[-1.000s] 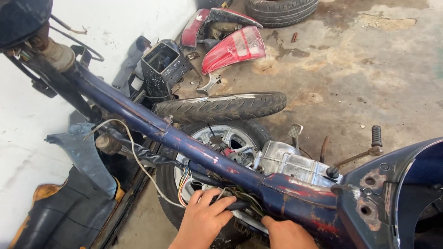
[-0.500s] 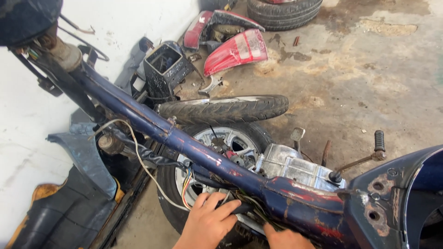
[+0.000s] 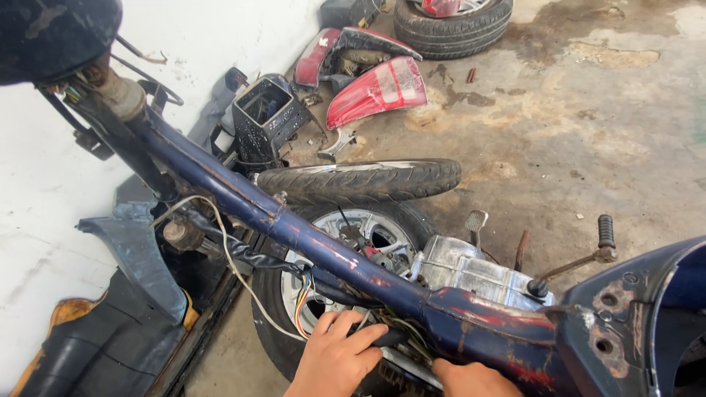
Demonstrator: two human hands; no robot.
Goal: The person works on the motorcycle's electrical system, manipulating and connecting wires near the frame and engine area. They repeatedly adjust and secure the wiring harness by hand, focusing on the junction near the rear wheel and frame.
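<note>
Gripping a black sleeved wire bundle (image 3: 382, 338) at lower centre, the left hand (image 3: 334, 360) has its fingers (image 3: 360, 329) curled around it. The right hand (image 3: 471, 378) rests against the scuffed dark-blue tubular motorcycle frame (image 3: 309, 235) just beside; its fingers' state cannot be told.

Frame tube (image 3: 309, 239) scuffed blue-painted metal w/ rust; engine case (image 3: 471, 272) dull bare metal.

Stained concrete floor (image 3: 588, 132) w/ loose tyre (image 3: 360, 180), red tail-light cover (image 3: 379, 88), wheel (image 3: 452, 22) lying on it.
</note>
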